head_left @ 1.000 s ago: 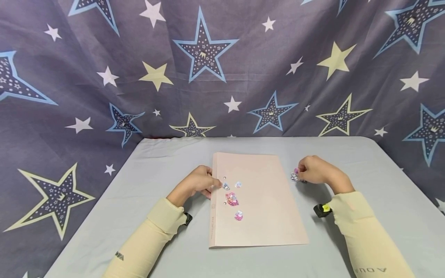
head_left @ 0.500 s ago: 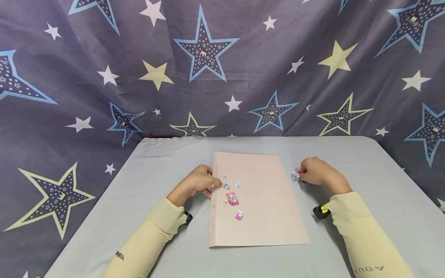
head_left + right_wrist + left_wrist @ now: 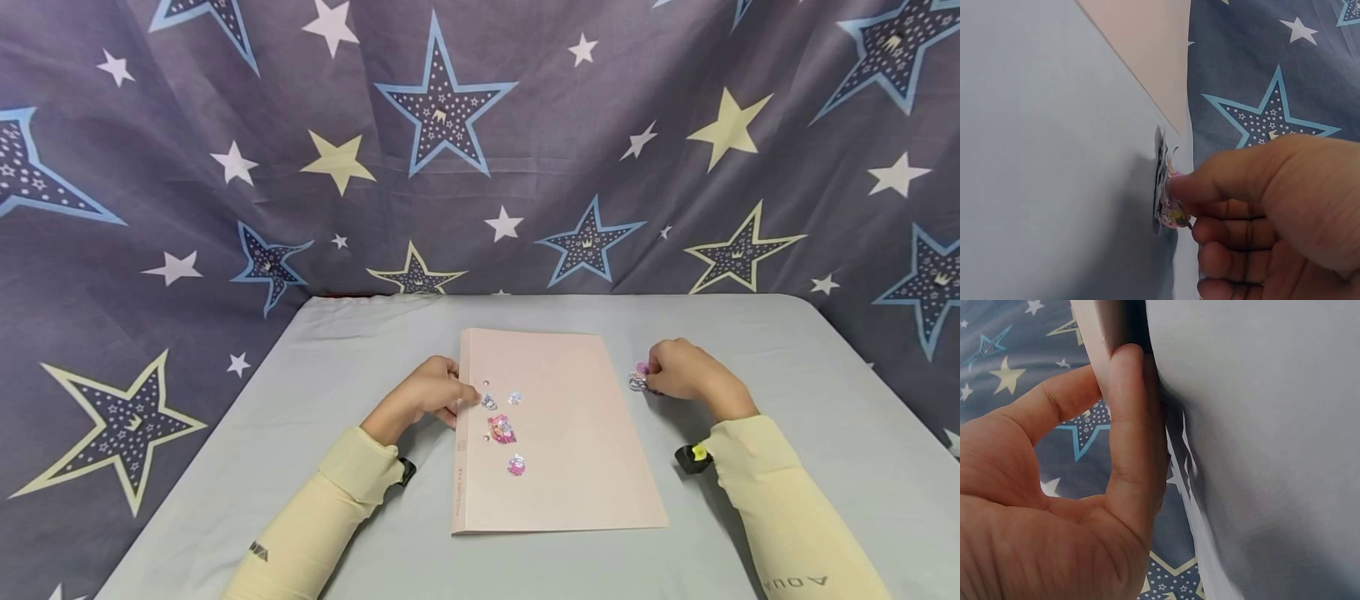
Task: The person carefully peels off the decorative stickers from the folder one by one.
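A pale pink file folder (image 3: 562, 433) lies on the table with several small shiny stickers on its cover, among them a pink rectangular sticker (image 3: 501, 429) and a round pink sticker (image 3: 516, 465). My left hand (image 3: 429, 390) grips the spine edge, thumb on top and fingers at the side and below; the left wrist view shows this pinch on the folder (image 3: 1094, 337). To the right of the folder, my right hand (image 3: 678, 368) pinches a pink cartoon sticker (image 3: 1175, 215) at a small pile of stickers (image 3: 637, 381). Its fingertips partly hide the pile.
A grey cloth covers the table (image 3: 360, 333). Behind and to the left hangs a dark curtain (image 3: 525, 100) printed with stars. Black wrist cameras sit under both cream sleeves (image 3: 780, 492).
The right hand and the sticker pile have shifted very slightly to the right. The left hand and the folder stay in place.
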A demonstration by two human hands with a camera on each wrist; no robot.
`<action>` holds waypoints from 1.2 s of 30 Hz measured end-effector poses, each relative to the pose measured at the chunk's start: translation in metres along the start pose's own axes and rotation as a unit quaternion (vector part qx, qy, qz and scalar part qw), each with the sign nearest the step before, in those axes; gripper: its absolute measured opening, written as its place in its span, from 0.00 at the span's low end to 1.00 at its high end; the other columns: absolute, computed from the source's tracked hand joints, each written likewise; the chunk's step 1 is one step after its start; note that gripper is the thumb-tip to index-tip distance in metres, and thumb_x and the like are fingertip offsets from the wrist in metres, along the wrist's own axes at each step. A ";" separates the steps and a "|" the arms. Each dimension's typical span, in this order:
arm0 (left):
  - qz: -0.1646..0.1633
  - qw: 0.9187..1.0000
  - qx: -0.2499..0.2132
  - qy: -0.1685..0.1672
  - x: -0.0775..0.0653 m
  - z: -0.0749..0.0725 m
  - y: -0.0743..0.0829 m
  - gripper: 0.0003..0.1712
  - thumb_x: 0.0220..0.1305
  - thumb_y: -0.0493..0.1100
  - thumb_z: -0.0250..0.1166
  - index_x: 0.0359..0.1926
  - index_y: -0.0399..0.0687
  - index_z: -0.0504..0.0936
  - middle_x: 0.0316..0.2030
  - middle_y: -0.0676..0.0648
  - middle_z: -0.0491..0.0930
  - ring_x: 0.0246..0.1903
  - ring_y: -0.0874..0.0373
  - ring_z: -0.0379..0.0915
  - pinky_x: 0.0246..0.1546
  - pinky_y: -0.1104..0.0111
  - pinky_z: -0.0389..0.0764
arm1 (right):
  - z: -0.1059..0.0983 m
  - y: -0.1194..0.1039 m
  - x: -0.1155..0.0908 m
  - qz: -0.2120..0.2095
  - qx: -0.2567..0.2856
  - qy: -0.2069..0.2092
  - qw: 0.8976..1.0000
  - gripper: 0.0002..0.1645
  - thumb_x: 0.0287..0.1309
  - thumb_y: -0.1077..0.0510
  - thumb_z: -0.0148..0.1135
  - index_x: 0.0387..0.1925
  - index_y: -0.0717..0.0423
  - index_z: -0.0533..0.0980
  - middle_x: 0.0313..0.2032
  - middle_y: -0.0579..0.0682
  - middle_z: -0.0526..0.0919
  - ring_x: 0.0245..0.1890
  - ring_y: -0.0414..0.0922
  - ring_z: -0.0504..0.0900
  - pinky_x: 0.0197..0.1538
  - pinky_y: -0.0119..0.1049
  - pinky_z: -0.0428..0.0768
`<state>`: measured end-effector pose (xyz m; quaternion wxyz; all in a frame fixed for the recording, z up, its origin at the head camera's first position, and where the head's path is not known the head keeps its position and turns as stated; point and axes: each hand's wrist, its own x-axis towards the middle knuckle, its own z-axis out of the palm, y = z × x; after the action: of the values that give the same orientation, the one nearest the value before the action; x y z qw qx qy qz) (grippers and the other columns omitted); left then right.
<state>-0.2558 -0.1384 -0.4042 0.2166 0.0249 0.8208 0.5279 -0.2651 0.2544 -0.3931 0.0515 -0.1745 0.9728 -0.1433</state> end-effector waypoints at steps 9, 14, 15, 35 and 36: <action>-0.001 1.000 -0.001 0.000 0.000 0.001 -0.001 0.19 0.51 0.36 0.69 0.42 0.32 0.73 0.29 0.37 0.82 0.20 0.49 0.81 0.21 0.59 0.85 | -0.004 -0.010 -0.001 -0.011 -0.011 0.008 1.000 0.13 0.56 0.59 0.59 0.17 0.53 0.72 0.17 0.46 0.72 0.19 0.43 0.68 0.23 0.33 0.67; -0.002 1.000 -0.003 0.000 0.002 0.001 -0.001 0.19 0.51 0.36 0.69 0.42 0.32 0.73 0.29 0.37 0.82 0.20 0.49 0.81 0.20 0.60 0.85 | -0.008 -0.024 -0.003 -0.021 -0.021 0.016 0.999 0.10 0.55 0.59 0.61 0.20 0.53 0.75 0.19 0.45 0.73 0.20 0.43 0.70 0.24 0.34 0.69; -0.001 1.000 -0.003 0.000 0.002 0.001 -0.001 0.19 0.50 0.36 0.69 0.42 0.32 0.73 0.29 0.37 0.82 0.20 0.50 0.81 0.20 0.60 0.85 | -0.009 -0.027 -0.003 -0.023 -0.023 0.016 0.999 0.09 0.55 0.59 0.61 0.21 0.53 0.75 0.19 0.45 0.73 0.20 0.43 0.70 0.24 0.34 0.70; -0.003 1.000 -0.008 -0.002 0.002 0.001 0.000 0.19 0.50 0.36 0.69 0.42 0.33 0.72 0.28 0.37 0.82 0.18 0.50 0.80 0.20 0.60 0.85 | -0.006 -0.096 -0.012 -0.101 -0.094 0.039 0.990 0.10 0.52 0.60 0.64 0.21 0.51 0.72 0.19 0.44 0.71 0.20 0.42 0.66 0.22 0.34 0.67; -0.002 1.000 -0.008 -0.002 0.002 0.000 0.000 0.19 0.50 0.36 0.69 0.42 0.33 0.72 0.28 0.37 0.82 0.18 0.50 0.80 0.20 0.60 0.85 | -0.005 -0.100 -0.012 -0.107 -0.097 0.041 0.989 0.10 0.52 0.60 0.64 0.21 0.52 0.72 0.19 0.44 0.71 0.20 0.42 0.66 0.22 0.34 0.67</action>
<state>-0.2571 -0.1374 -0.4045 0.2199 0.0224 0.8160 0.5341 -0.2219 0.1707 -0.3582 -0.0213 -0.2756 0.9592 -0.0595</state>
